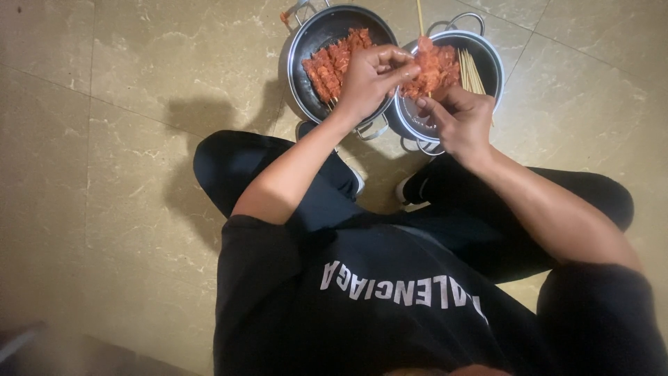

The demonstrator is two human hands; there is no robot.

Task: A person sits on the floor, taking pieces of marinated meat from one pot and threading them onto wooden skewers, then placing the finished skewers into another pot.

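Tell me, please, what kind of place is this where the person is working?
Probably a home floor used for food preparation, not a counter. The person sits on polished beige stone tiles, with two metal pots on the floor: the left pot holds finished red meat skewers, the right pot bare wooden sticks.

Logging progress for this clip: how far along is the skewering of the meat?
Done: several loaded skewers lie in the left pot. In hand: the left hand and right hand work red marinated meat onto a bamboo skewer. Left: a bundle of bare skewers waits in the right pot; whether loose meat remains there is unclear.
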